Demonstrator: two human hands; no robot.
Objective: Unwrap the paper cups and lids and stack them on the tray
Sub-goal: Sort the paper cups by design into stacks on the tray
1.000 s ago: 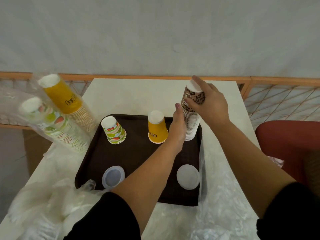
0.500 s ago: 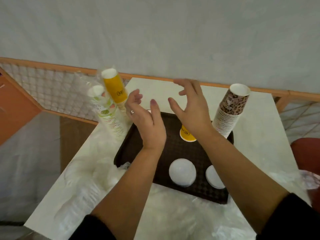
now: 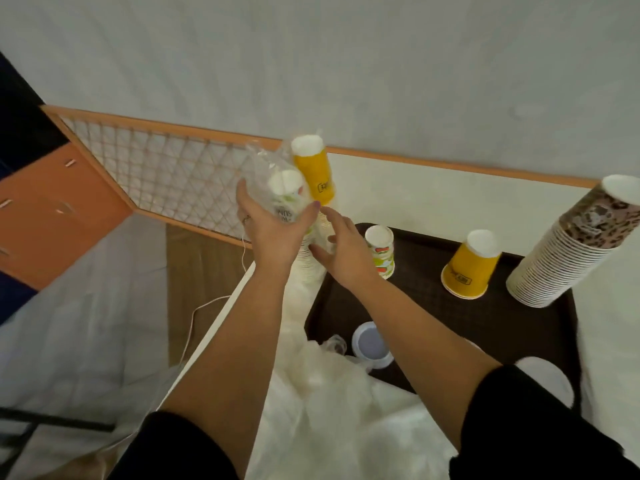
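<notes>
My left hand point(image 3: 273, 233) grips the plastic-wrapped stack of green-and-white cups point(image 3: 289, 195) near its top, left of the dark brown tray point(image 3: 485, 323). A wrapped stack of yellow cups point(image 3: 313, 174) leans just behind it. My right hand point(image 3: 341, 249) reaches toward the lower part of the wrapped stacks with fingers spread and holds nothing. On the tray stand a single green-patterned cup point(image 3: 381, 251), a yellow cup point(image 3: 469, 268) and a tall leaning stack of leopard-print cups point(image 3: 568, 251), all upside down. Two lids point(image 3: 372, 344) point(image 3: 547, 379) lie at the tray's near edge.
Crumpled clear plastic wrap point(image 3: 332, 393) is heaped on the white table in front of the tray. A wooden lattice rail point(image 3: 166, 168) runs behind the table along the wall. The table's left edge drops off to a white cord point(image 3: 197, 317) and floor.
Both hands left the leopard-print stack on the tray and moved left; my left hand took hold of the wrapped green-and-white stack. The view swung left.
</notes>
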